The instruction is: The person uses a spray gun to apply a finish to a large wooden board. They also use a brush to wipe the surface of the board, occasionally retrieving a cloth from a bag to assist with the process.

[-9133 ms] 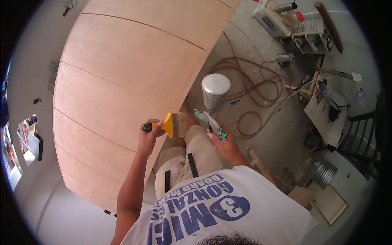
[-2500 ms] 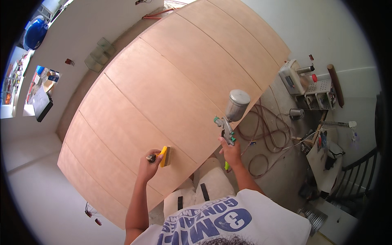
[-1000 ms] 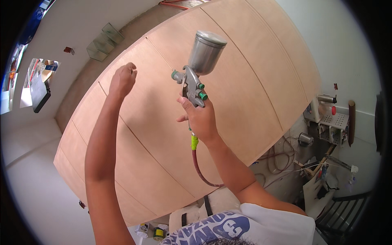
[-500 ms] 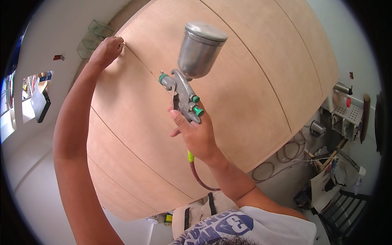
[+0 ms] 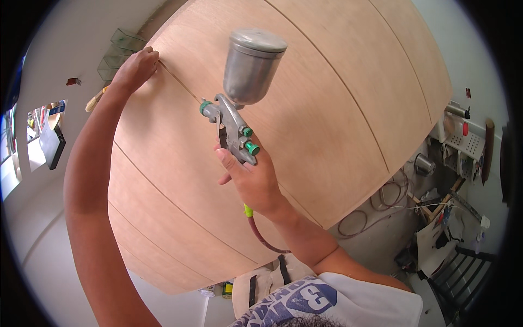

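Observation:
My right hand is wrapped round the handle of a metal spray gun with green knobs and a green nozzle ring. On top of the gun sits a lidded silver paint cup, slightly tilted. From below the grip runs a dark red air hose with a lime-green fitting. The nozzle points left over a large pale wooden panel scored with dark grooves. At the panel's far left edge, my left hand has its fingers curled closed beside a groove; what they grip, if anything, is hidden.
Clear stacked bins hang on the wall beyond my left hand. A wooden-handled object shows beside my left forearm. To the right are coiled hose, a metal cup, a perforated white shelf and a black slatted chair.
The spray gun and my right hand have shifted a little to the left. My left hand has moved slightly left in the picture, still closed at the panel's edge.

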The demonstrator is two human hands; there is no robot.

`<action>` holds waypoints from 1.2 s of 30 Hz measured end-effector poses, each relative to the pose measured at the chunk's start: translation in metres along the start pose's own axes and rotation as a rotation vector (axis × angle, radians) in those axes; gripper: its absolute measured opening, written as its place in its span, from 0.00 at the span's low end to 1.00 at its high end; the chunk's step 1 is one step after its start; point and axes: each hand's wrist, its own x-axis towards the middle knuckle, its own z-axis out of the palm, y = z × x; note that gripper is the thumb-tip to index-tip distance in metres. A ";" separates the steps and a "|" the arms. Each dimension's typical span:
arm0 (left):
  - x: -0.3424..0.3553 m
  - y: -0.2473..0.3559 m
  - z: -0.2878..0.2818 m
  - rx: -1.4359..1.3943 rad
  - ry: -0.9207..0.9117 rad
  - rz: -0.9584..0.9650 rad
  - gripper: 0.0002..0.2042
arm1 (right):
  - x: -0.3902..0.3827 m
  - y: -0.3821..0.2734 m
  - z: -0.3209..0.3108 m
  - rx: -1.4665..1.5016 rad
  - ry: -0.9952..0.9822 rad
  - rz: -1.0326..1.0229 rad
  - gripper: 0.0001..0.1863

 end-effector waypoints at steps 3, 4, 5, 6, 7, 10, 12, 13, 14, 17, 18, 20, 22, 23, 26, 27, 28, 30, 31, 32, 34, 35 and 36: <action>0.000 0.002 -0.001 -0.020 0.032 0.040 0.05 | -0.001 -0.001 0.001 -0.012 -0.005 -0.002 0.33; 0.000 0.000 0.000 -0.033 0.047 0.038 0.05 | -0.001 -0.001 0.001 -0.019 -0.010 -0.002 0.33; 0.000 -0.001 0.000 -0.046 0.062 0.036 0.05 | -0.001 -0.001 0.002 -0.022 -0.010 -0.004 0.33; -0.001 -0.004 -0.001 -0.035 0.084 0.010 0.05 | 0.000 0.000 0.003 -0.026 -0.011 -0.004 0.33; 0.000 -0.007 -0.002 -0.025 0.107 -0.014 0.05 | 0.000 0.000 0.004 -0.030 -0.010 -0.005 0.33; 0.001 -0.012 -0.005 -0.093 0.107 -0.076 0.03 | 0.001 -0.001 0.007 -0.024 0.002 0.004 0.33; -0.001 -0.014 -0.008 -0.151 0.110 -0.047 0.04 | -0.001 -0.003 0.008 -0.035 0.003 0.000 0.33; -0.003 -0.013 -0.005 -0.170 0.117 -0.003 0.05 | 0.000 -0.001 0.008 -0.036 0.001 0.004 0.33; -0.005 -0.012 -0.004 -0.188 0.124 0.041 0.07 | 0.000 0.000 0.008 -0.037 -0.002 0.005 0.33; -0.005 -0.007 -0.011 -0.101 0.001 0.061 0.09 | 0.001 0.002 0.009 -0.040 -0.008 0.012 0.33; -0.004 -0.006 -0.012 -0.094 0.004 0.082 0.08 | 0.001 0.003 0.010 -0.038 -0.010 0.016 0.33; -0.004 -0.005 -0.012 -0.080 0.010 0.121 0.06 | 0.001 0.004 0.011 -0.036 -0.016 0.022 0.33; -0.003 -0.005 -0.012 -0.046 -0.009 0.125 0.05 | 0.001 0.005 0.010 -0.034 -0.020 0.027 0.33; -0.003 -0.005 -0.012 -0.029 -0.020 0.127 0.04 | 0.002 0.006 0.010 -0.034 -0.020 0.025 0.33; -0.003 -0.010 -0.009 -0.049 0.018 0.159 0.02 | 0.003 0.008 0.010 -0.033 -0.017 0.015 0.33; -0.002 -0.012 -0.008 -0.047 0.004 0.153 0.02 | 0.004 0.008 0.010 -0.031 -0.013 0.011 0.33; 0.000 -0.012 -0.010 -0.045 -0.010 0.150 0.02 | 0.004 0.007 0.010 -0.029 -0.007 0.005 0.33; 0.002 -0.011 -0.012 -0.028 -0.028 0.148 0.02 | 0.004 0.005 0.008 -0.031 -0.007 0.013 0.33; 0.003 -0.009 -0.011 -0.014 -0.034 0.149 0.02 | 0.004 0.004 0.007 -0.031 -0.005 0.017 0.33; 0.004 -0.007 -0.011 0.001 -0.040 0.151 0.03 | 0.005 0.004 0.006 -0.033 -0.006 0.021 0.33; 0.005 -0.005 -0.010 0.010 -0.035 0.153 0.03 | 0.006 0.004 0.004 -0.034 -0.008 0.026 0.33; 0.006 -0.005 -0.010 0.015 -0.033 0.153 0.03 | 0.006 0.004 0.004 -0.035 -0.005 0.024 0.33; 0.007 -0.004 -0.009 0.018 -0.023 0.151 0.04 | 0.006 0.003 0.003 -0.037 -0.001 0.022 0.33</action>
